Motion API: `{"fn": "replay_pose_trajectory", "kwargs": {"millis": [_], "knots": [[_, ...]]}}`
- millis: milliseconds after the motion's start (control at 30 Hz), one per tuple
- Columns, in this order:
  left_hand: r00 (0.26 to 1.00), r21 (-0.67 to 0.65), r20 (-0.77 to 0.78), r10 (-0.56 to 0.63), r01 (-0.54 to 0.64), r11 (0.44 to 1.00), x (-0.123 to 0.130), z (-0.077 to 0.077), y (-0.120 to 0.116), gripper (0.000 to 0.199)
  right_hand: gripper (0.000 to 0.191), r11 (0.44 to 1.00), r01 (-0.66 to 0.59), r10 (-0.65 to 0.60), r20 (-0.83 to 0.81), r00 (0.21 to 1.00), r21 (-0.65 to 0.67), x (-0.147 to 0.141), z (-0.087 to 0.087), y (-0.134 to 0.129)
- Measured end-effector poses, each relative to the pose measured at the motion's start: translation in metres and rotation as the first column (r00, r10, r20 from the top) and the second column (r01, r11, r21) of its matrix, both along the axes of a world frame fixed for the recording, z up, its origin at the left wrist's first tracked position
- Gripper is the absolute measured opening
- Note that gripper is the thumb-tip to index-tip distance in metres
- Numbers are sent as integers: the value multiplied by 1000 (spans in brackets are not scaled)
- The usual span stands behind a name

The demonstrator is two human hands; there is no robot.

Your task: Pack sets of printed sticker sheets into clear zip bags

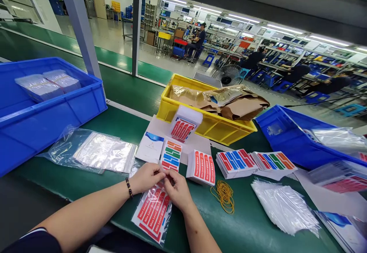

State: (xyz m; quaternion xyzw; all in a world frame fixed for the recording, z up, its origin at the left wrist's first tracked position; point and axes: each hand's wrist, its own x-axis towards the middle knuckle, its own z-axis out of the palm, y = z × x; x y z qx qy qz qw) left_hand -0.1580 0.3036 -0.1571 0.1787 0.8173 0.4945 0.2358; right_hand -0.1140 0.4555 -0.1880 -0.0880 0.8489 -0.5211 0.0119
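My left hand (148, 178) and my right hand (178, 190) meet over the green bench, fingers pinched on the upper end of a clear plastic bag (162, 228). Inside the bag lies a sheet of red labels (153, 211) printed "Max Level" and "Min Level". Just beyond my fingers are a sheet of multicoloured labels (171, 155) and a white booklet (150, 147) with a blue top. To the right of my right hand stands a stack of red label sheets (202, 167), with a bundle of yellow rubber bands (224, 196) beside it.
Clear bags (104, 151) lie at left, more bags (283, 205) at right. Label stacks (236, 162) sit beyond them. A yellow bin (212, 126) holds brown paper; blue bins (54, 111) stand at both sides. A metal post (82, 27) rises at left. Several people sit working in the background.
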Motion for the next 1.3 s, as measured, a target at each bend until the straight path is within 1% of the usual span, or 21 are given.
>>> {"fn": "replay_pose_trajectory", "kwargs": {"millis": [133, 167, 233, 300, 367, 433, 467, 533, 567, 633, 667, 733, 767, 800, 867, 933, 1033, 1100, 1167, 1200, 1300], "knots": [[992, -101, -95, -86, 76, 992, 1, 0, 1, 30, 29, 985, 35, -7, -164, 986, 171, -1, -3, -1], [987, -130, -118, -106, 90, 987, 2, 1, 1, 29, 30, 972, 60, -10, -216, 976, 225, -1, -4, 0], [977, -181, -158, -141, 112, 977, 4, 2, 2, 27, 30, 934, 168, -64, -315, 947, 314, -4, -5, 2], [977, -201, -155, -149, 117, 973, 5, 2, 2, 27, 31, 897, 287, -150, -377, 914, 337, -6, -5, 5], [991, -182, -93, -99, 81, 980, 2, 1, 1, 28, 29, 901, 322, -194, -393, 899, 290, -6, -2, 6], [1000, -155, -20, -20, 16, 988, -3, -1, -1, 28, 22, 933, 272, -156, -416, 896, 236, -4, 2, 4], [1000, -143, 9, 12, -11, 990, -6, -2, -2, 28, 25, 943, 238, -118, -435, 893, 233, -3, 4, 2], [998, -125, 43, 47, -42, 991, -12, -2, -6, 29, 29, 943, 172, -23, -461, 887, 284, 0, 5, -1], [996, -117, 62, 58, -50, 992, -13, -1, -7, 31, 22, 938, 143, 18, -459, 888, 314, 1, 5, -2], [995, -62, 20, 97, -95, 994, -15, 4, -11, 30, 16, 945, 86, 54, -408, 911, 317, 1, 3, -1], [993, -13, -66, 99, -100, 995, -14, 7, -12, 27, 18, 959, 56, 52, -366, 929, 279, 1, 3, 1], [953, 68, -302, 30, -9, 998, -13, 15, -15, 19, 18, 988, -9, 47, -242, 969, 155, 0, 5, 8], [918, 63, -394, -47, 78, 995, -12, 18, -17, 21, 19, 994, -45, 61, -167, 984, 99, 0, 7, 12], [888, 17, -436, -145, 170, 985, -12, 20, -18, 24, 19, 995, -86, 91, -91, 992, 59, 0, 10, 17], [874, -116, -376, -306, 283, 952, -12, 22, -20, 16, 18, 987, -157, 156, 55, 986, 28, 0, 16, 25], [896, -198, -294, -332, 283, 938, -15, 23, -23, 8, 22, 980, -198, 195, 120, 973, 11, 0, 23, 33], [934, -201, -218, -282, 240, 950, -18, 24, -26, 13, 29, 973, -215, 219, 42, 975, -86, 0, 30, 37], [942, -173, -143, -304, 279, 944, -18, 25, -26, 11, 27, 979, -169, 166, -35, 985, -115, -3, 31, 34], [923, -130, -77, -378, 367, 921, -15, 25, -25, 10, 23, 995, -83, 76, -113, 991, -54, -11, 28, 25], [905, -106, -55, -421, 414, 904, -13, 25, -24, 10, 21, 998, -60, 60, -161, 985, 3, -17, 25, 19], [859, -54, 4, -513, 512, 857, -7, 22, -20, 11, 18, 968, -83, 146, -262, 954, 237, -38, 13, -4]]}}
